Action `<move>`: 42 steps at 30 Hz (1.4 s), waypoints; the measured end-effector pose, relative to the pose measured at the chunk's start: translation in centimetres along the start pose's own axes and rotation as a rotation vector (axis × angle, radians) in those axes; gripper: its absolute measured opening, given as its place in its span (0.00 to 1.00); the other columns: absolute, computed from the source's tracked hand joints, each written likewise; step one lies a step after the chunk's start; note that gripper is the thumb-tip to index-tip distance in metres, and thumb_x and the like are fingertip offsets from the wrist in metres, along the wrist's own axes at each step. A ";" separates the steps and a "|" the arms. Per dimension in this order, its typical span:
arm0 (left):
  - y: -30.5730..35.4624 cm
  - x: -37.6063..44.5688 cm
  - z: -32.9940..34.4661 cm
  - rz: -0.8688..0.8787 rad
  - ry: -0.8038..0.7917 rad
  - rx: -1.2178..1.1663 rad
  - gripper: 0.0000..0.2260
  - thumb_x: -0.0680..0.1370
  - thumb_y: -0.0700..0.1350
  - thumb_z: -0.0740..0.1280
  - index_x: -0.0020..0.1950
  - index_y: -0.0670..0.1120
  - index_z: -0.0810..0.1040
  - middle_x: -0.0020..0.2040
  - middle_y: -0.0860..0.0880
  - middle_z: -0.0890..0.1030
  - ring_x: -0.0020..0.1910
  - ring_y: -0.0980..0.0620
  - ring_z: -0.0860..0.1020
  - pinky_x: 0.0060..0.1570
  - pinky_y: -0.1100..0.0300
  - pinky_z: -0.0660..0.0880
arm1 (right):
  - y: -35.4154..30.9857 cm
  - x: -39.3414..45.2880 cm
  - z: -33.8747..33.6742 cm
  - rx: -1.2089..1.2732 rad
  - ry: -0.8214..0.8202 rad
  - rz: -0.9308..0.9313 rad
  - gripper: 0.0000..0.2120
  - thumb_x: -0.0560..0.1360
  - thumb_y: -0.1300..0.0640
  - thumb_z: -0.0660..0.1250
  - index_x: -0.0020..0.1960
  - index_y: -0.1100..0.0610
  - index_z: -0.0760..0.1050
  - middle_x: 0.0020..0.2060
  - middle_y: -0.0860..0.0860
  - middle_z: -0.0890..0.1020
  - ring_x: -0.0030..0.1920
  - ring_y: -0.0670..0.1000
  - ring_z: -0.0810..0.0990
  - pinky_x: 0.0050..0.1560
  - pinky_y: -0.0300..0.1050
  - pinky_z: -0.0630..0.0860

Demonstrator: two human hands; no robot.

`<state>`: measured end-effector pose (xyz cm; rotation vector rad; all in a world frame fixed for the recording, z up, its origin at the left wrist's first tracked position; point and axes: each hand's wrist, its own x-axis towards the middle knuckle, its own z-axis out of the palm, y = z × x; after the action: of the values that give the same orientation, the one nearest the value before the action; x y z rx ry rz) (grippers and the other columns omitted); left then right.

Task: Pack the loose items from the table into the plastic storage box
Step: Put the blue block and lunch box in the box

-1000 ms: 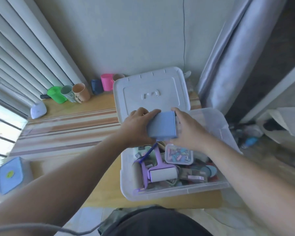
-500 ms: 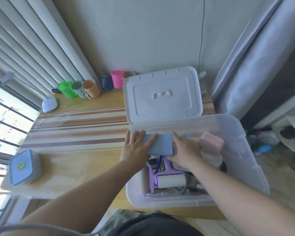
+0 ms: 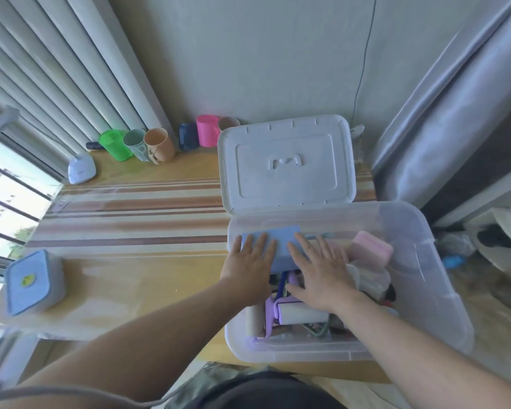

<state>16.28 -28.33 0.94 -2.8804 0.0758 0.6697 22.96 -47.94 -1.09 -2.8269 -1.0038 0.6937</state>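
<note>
1. Spanning the view, the wooden table (image 3: 160, 278) carries the plastic storage box (image 3: 443, 326) at its near right corner; every place below is given relative to that box.
2. White lid (image 3: 286, 163): lies flat on the table just behind the box, off the opening.
3. Blue case (image 3: 281, 246): the item in hand, lying flat on the packed contents at the box's far-left inside corner. It looks rigid, light and smooth-faced, so it probably slides easily; a hold by its two short ends would likely be surest.
4. Left hand (image 3: 250, 261): fingers straight and spread, pressing flat on the case's left half, curled round nothing.
5. Right hand (image 3: 319, 267): fingers likewise straight, palm down across the case's right edge and the items beside it.
6. Blue-lidded container (image 3: 31, 283): well left of the box, on the table's near-left edge, not yet packed.
7. Lint roller (image 3: 298, 315): inside the box, near its front wall.
8. Pink block (image 3: 372, 249): inside, toward the far right.
9. Hidden or unclear: the case's underside and what supports it; the items under both palms; the dark jumble at the box's right interior cannot be identified.
</note>
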 end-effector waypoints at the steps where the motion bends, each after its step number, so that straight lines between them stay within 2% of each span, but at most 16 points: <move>1: -0.1 0.1 -0.2 0.011 0.005 -0.015 0.42 0.80 0.64 0.58 0.84 0.47 0.39 0.85 0.42 0.42 0.83 0.37 0.45 0.79 0.38 0.42 | 0.0 0.1 0.1 0.003 -0.001 0.013 0.43 0.77 0.29 0.55 0.84 0.39 0.38 0.83 0.41 0.32 0.83 0.61 0.37 0.79 0.70 0.45; 4: -1.0 -0.3 -0.3 0.114 0.144 -0.165 0.38 0.80 0.62 0.60 0.85 0.50 0.49 0.85 0.43 0.51 0.82 0.39 0.53 0.80 0.43 0.50 | -0.4 0.4 -0.3 -0.028 -0.036 0.052 0.44 0.76 0.28 0.55 0.84 0.40 0.39 0.83 0.41 0.34 0.83 0.62 0.38 0.79 0.70 0.47; 7: -3.6 -1.8 -0.2 0.202 0.420 -0.567 0.29 0.79 0.54 0.65 0.80 0.53 0.64 0.81 0.47 0.63 0.77 0.44 0.66 0.75 0.47 0.62 | -2.1 0.8 -1.5 -0.026 0.082 0.079 0.41 0.76 0.29 0.54 0.84 0.44 0.51 0.85 0.45 0.47 0.82 0.65 0.49 0.77 0.68 0.58; 10: -9.9 -4.2 1.3 -0.011 0.615 -0.772 0.25 0.79 0.52 0.68 0.76 0.55 0.70 0.76 0.49 0.68 0.71 0.45 0.71 0.69 0.48 0.70 | -6.4 2.1 -2.9 0.015 0.374 -0.058 0.34 0.74 0.38 0.62 0.76 0.52 0.69 0.79 0.51 0.66 0.69 0.66 0.68 0.62 0.64 0.75; 12: -15.7 -6.3 3.3 -0.228 0.604 -0.798 0.25 0.78 0.51 0.69 0.75 0.56 0.69 0.75 0.49 0.67 0.72 0.44 0.68 0.70 0.46 0.69 | -11.2 3.8 -3.3 0.073 0.559 -0.162 0.26 0.71 0.45 0.68 0.67 0.54 0.77 0.70 0.53 0.75 0.59 0.64 0.73 0.51 0.60 0.77; 14: -22.1 -8.8 6.1 -0.451 0.503 -0.801 0.28 0.77 0.50 0.70 0.77 0.57 0.67 0.76 0.47 0.63 0.74 0.42 0.63 0.72 0.43 0.68 | -17.2 5.7 -3.5 0.121 0.604 -0.224 0.24 0.70 0.47 0.69 0.65 0.52 0.79 0.65 0.52 0.76 0.56 0.62 0.74 0.49 0.57 0.76; 18: -34.5 -15.3 12.4 -0.734 0.300 -0.724 0.32 0.76 0.52 0.70 0.78 0.58 0.63 0.79 0.44 0.56 0.76 0.37 0.58 0.74 0.41 0.63 | -29.0 10.2 -2.6 0.126 0.358 -0.305 0.27 0.73 0.41 0.64 0.71 0.46 0.70 0.69 0.49 0.70 0.63 0.60 0.72 0.57 0.59 0.76; 22: -44.3 -21.5 18.9 -0.923 0.132 -0.725 0.35 0.75 0.53 0.71 0.80 0.57 0.62 0.81 0.43 0.51 0.78 0.36 0.56 0.75 0.42 0.59 | -39.7 14.9 -0.8 0.071 0.072 -0.350 0.31 0.78 0.39 0.62 0.78 0.45 0.61 0.75 0.48 0.63 0.74 0.59 0.63 0.70 0.60 0.69; 25: -49.0 -24.2 22.8 -0.940 0.017 -0.790 0.39 0.72 0.56 0.69 0.81 0.57 0.58 0.80 0.41 0.57 0.76 0.38 0.62 0.71 0.44 0.67 | -46.6 18.0 0.6 0.051 -0.087 -0.372 0.33 0.80 0.41 0.64 0.81 0.46 0.58 0.79 0.50 0.59 0.78 0.59 0.58 0.73 0.61 0.67; 28: -51.0 -24.7 25.4 -1.028 -0.005 -1.102 0.37 0.70 0.50 0.72 0.76 0.60 0.59 0.62 0.45 0.76 0.55 0.40 0.79 0.49 0.46 0.81 | -51.8 20.4 2.2 0.089 -0.208 -0.340 0.37 0.79 0.42 0.66 0.83 0.46 0.55 0.81 0.50 0.57 0.80 0.59 0.56 0.74 0.62 0.67; 30: -50.9 -24.3 26.2 -1.167 0.033 -1.386 0.35 0.70 0.49 0.73 0.73 0.58 0.59 0.55 0.46 0.76 0.46 0.43 0.79 0.40 0.48 0.82 | -54.1 21.8 3.5 0.093 -0.270 -0.334 0.39 0.78 0.42 0.67 0.83 0.46 0.54 0.82 0.50 0.56 0.80 0.59 0.56 0.74 0.62 0.67; 33: -48.9 -22.7 28.0 -1.190 0.062 -1.759 0.24 0.72 0.42 0.71 0.65 0.52 0.66 0.59 0.39 0.78 0.40 0.44 0.78 0.33 0.55 0.73 | -56.1 23.6 5.3 0.079 -0.332 -0.330 0.42 0.75 0.41 0.70 0.83 0.46 0.53 0.81 0.49 0.56 0.79 0.60 0.57 0.73 0.63 0.68; 35: -46.4 -21.7 27.5 -1.119 0.009 -1.926 0.19 0.71 0.46 0.71 0.58 0.54 0.70 0.59 0.40 0.82 0.38 0.45 0.81 0.35 0.55 0.75 | -56.6 24.5 6.4 0.032 -0.366 -0.319 0.48 0.72 0.39 0.72 0.83 0.45 0.50 0.81 0.50 0.54 0.79 0.61 0.56 0.74 0.61 0.67; 38: -44.6 -20.5 26.6 -1.041 -0.108 -1.833 0.10 0.75 0.54 0.69 0.50 0.50 0.77 0.50 0.45 0.84 0.39 0.47 0.81 0.41 0.54 0.74 | -56.9 25.8 7.3 -0.052 -0.358 -0.271 0.54 0.70 0.39 0.74 0.83 0.44 0.43 0.81 0.51 0.45 0.78 0.63 0.55 0.71 0.58 0.68; 40: -45.6 -20.4 27.5 -1.034 -0.025 -1.446 0.13 0.73 0.58 0.68 0.47 0.49 0.74 0.46 0.49 0.80 0.44 0.47 0.78 0.43 0.53 0.74 | -56.8 26.7 7.6 -0.090 -0.295 -0.253 0.54 0.71 0.43 0.76 0.83 0.41 0.41 0.80 0.51 0.42 0.78 0.64 0.54 0.68 0.57 0.71; 42: -47.7 -20.8 28.6 -0.938 0.087 -0.966 0.17 0.71 0.58 0.71 0.51 0.50 0.71 0.50 0.50 0.73 0.52 0.46 0.72 0.50 0.52 0.72 | -56.6 27.5 7.4 -0.132 -0.251 -0.246 0.55 0.72 0.49 0.77 0.82 0.39 0.40 0.80 0.51 0.39 0.78 0.64 0.52 0.65 0.58 0.74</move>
<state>-10.46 24.05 -7.16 -3.1217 -1.9011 0.4147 5.57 12.70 -7.00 -2.6984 -1.4570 1.0023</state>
